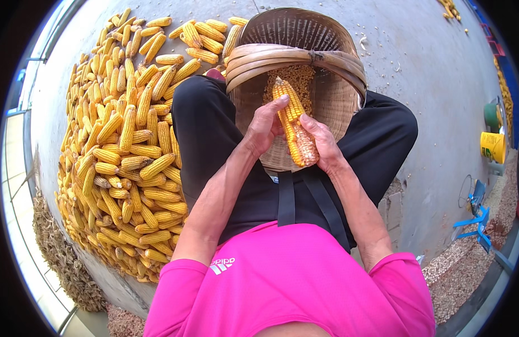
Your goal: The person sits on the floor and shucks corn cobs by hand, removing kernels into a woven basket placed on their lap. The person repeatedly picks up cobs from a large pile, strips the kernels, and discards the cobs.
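Note:
Both hands grip one yellow corn cob [291, 110], tilted over the mouth of a woven bamboo basket [333, 94]. My left hand [266, 124] wraps its left side, with the thumb across the kernels near the upper part. On the right side, my right hand [322, 141] holds the lower half, its thumb at the edge of the remaining kernels. The cob's lower right part is stripped to the pale core; rows of kernels stay on its upper part and left edge. Loose corn kernels [271, 86] lie inside the basket, which sits between my knees under a thick arched handle [280, 57].
A large heap of corn cobs [129, 126] spreads over the concrete floor [436, 139] at my left. Dry husks [65, 252] lie beyond it. To the right stand a yellow bucket [492, 147], a blue metal-looking object [474, 225] and a spread of pale pieces [461, 274].

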The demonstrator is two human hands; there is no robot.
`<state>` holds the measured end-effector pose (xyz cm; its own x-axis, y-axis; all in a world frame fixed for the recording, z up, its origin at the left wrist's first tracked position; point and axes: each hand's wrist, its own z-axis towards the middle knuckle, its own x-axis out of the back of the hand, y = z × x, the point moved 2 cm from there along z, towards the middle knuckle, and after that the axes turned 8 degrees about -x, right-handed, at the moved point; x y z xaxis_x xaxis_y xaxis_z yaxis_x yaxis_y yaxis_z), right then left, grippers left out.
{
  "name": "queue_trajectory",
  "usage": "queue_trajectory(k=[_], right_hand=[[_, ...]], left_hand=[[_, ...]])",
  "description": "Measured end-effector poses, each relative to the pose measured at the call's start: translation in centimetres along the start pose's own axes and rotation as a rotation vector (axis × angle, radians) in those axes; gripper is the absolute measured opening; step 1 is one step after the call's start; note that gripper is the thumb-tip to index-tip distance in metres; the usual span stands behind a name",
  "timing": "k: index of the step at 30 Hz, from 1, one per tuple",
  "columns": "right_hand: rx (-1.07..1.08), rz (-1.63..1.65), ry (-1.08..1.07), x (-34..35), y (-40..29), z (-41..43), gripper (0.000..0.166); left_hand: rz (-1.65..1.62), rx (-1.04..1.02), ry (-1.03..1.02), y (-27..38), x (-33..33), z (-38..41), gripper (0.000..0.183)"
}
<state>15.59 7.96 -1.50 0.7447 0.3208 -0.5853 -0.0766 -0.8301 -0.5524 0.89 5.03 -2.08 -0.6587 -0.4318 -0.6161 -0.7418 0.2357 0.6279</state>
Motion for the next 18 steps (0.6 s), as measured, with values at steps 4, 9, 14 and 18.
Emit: queue_trajectory(k=[4, 9, 14, 18], right_hand=[[-0.008, 0.043, 0.031, -0.6, -0.3, -0.3, 0.047], [-0.015, -0.007, -0.007, -1.0, -0.4, -0.3, 0.049], [0.050, -0.140, 0.075, -0.5, -0.2, -0.1, 0.046], [0.095, -0.237, 0.088, -0.1, -0.1, 0.2, 0.050]], left_hand=[[0.003, -0.011, 0.030, 0.0, 0.3, 0.2, 0.036], [0.235, -0.120, 0.009, 0.3, 0.2, -0.1, 0.039], [0.153, -0.047, 0.067, -0.1, 0.1, -0.3, 0.041], [0.156, -0.055, 0.100, -0.1, 0.4, 0.1, 0.041]])
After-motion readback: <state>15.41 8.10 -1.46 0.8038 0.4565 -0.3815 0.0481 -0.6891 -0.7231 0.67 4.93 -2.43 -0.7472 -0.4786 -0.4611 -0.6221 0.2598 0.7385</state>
